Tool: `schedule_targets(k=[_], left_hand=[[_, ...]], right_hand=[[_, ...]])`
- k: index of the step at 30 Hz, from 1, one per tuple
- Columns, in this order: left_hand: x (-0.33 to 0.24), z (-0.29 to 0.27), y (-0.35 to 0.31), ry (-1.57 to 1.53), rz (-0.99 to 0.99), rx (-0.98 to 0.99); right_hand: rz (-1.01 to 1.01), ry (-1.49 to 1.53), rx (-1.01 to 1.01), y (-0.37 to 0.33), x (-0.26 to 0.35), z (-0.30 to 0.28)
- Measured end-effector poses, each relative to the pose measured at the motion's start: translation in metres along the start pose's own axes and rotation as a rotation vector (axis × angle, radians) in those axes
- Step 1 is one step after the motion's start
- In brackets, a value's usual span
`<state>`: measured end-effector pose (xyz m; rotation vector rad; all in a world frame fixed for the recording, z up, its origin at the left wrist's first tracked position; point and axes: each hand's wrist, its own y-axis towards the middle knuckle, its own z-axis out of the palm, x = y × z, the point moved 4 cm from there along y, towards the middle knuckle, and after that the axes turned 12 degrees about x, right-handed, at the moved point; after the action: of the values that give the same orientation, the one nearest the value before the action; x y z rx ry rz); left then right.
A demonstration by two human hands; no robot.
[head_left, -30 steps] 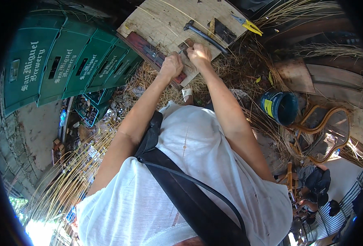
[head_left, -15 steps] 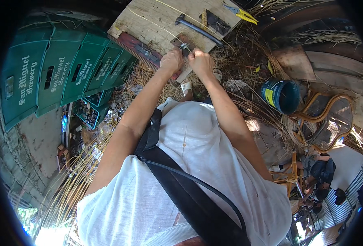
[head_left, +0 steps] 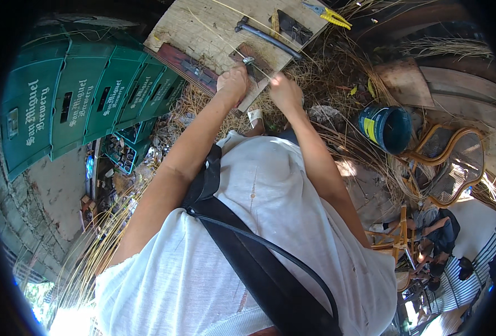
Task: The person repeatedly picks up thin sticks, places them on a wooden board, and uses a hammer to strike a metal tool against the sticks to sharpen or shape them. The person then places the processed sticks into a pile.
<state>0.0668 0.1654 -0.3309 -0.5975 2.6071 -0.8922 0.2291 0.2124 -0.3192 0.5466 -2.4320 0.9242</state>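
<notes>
A thin pale cane strip [head_left: 217, 33] runs down the wooden board [head_left: 203, 19] to a small metal piece [head_left: 248, 60] on a dark block [head_left: 262, 53]. My right hand [head_left: 286, 92] is closed on the near end of the strip, just off the board's near edge. Beside the metal piece, my left hand [head_left: 233, 84] is also closed, and what its fingers grip is hidden. Beyond them a dark hammer [head_left: 267, 39] lies on the board. To its left is a reddish wooden bar [head_left: 183, 63] with metal on top.
Yellow-handled pliers [head_left: 335, 17] lie at the board's far right corner. Green crates [head_left: 97, 95] line the left side. Loose cane fibres cover the ground. On the right stand a blue bucket [head_left: 391, 131] and a rattan chair [head_left: 455, 168]; people [head_left: 441, 229] sit farther back.
My right hand has moved right and slightly nearer, away from the metal piece, drawing the cane strip along. My left hand has stayed near the metal piece.
</notes>
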Motion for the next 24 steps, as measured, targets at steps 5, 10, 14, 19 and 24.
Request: schedule_targets(k=[5, 10, 14, 19, 24], left_hand=[[0.007, 0.006, -0.004, -0.011, 0.023, 0.027], [-0.006, -0.013, -0.016, -0.066, -0.042, 0.129], [0.008, 0.001, -0.005, -0.103, -0.010, 0.051], [0.031, -0.005, 0.009, -0.213, 0.116, 0.020], [-0.001, -0.071, -0.006, -0.441, 0.381, -0.303]], right_hand=[[-0.098, 0.137, -0.097, -0.161, -0.178, 0.014], [0.416, -0.279, 0.038, -0.350, -0.317, -0.028], [1.056, -0.258, 0.009, -0.578, -0.399, -0.095], [1.120, -0.334, -0.171, -0.547, -0.479, -0.185], [0.692, 0.018, -0.870, -0.406, -0.420, -0.359]])
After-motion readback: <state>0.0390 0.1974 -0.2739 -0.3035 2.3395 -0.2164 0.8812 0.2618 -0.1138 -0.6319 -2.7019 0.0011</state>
